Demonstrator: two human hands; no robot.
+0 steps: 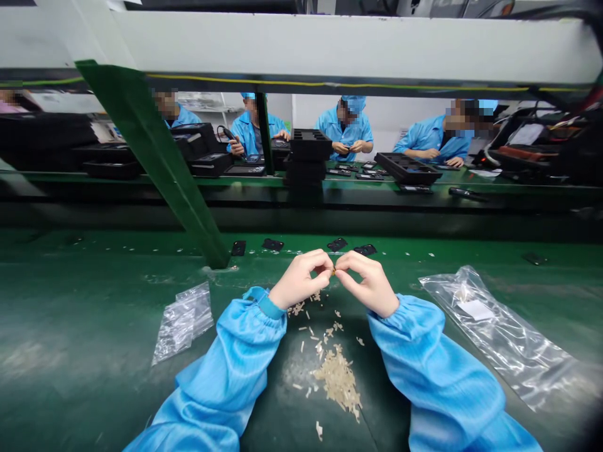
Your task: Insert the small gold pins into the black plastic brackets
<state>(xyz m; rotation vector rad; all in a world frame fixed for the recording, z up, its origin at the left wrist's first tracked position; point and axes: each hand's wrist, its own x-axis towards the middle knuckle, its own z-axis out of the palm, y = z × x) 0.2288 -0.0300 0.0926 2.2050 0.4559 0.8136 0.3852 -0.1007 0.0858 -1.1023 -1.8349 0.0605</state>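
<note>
My left hand and my right hand meet fingertip to fingertip above the green bench. Between their pinched fingers is a tiny yellowish-brown piece, mostly covered, its kind too small to make out. Both hands appear to grip it. Below them lies a loose pile of small cream-coloured pieces, irregular and flat. More such pieces are scattered under my left hand and toward the pile. Just beyond my fingertips rest thin black plastic parts.
A clear plastic bag with a white label lies at right, smaller clear bags at left. A slanted green post meets the bench ahead on the left. Past the divider, several co-workers in blue sit near stacked black trays.
</note>
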